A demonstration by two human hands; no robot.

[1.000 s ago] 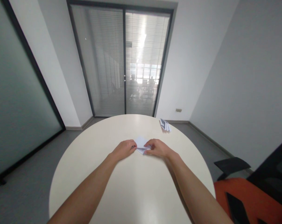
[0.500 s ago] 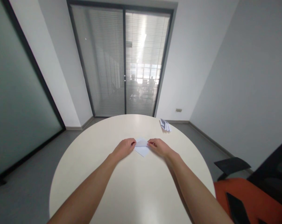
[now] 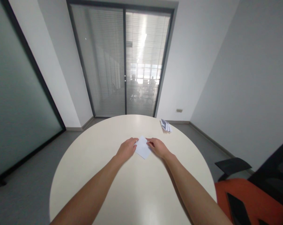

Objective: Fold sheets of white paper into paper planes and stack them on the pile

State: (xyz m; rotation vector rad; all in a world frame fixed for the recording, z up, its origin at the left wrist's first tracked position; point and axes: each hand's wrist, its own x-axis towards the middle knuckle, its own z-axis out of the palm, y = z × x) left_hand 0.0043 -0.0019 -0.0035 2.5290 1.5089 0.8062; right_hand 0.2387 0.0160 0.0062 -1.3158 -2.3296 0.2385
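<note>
A small sheet of folded white paper [image 3: 142, 149] lies on the table with one corner pointing toward me. My left hand [image 3: 127, 148] pinches its left edge between thumb and fingers. On the opposite side my right hand [image 3: 158, 147] grips the right edge, fingers bent inward. Both hands cover parts of the paper's sides, while its middle and its near and far corners show.
The round cream table [image 3: 136, 187] fills the middle. Near its far right edge lies a stack of folded printed paper [image 3: 166, 126]. An orange chair [image 3: 254, 200] with black armrests stands at the right. A glass door [image 3: 125, 62] with blinds is behind.
The upper part of the paper, folded across with a visible crease before, now shows as a flat pointed shape. Both hands have shifted slightly away from me along its edges.
</note>
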